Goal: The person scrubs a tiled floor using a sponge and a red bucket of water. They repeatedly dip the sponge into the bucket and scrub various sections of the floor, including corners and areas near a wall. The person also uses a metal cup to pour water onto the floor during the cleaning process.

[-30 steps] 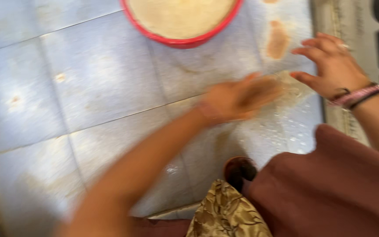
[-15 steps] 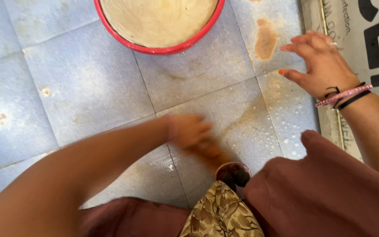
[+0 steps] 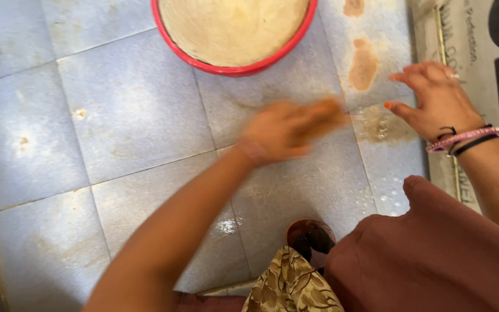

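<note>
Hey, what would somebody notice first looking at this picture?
Probably the red-rimmed basin of pale contents at top centre, on the grey-blue tiled floor. Then the blurred left hand over the wet, brown-smeared tiles mid-frame, and the right hand with wrist bands spread flat at the right.

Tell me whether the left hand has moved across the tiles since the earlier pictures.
Yes. The left hand has swept back away from the body, toward the red bowl and the brown smear by the right hand.
</note>
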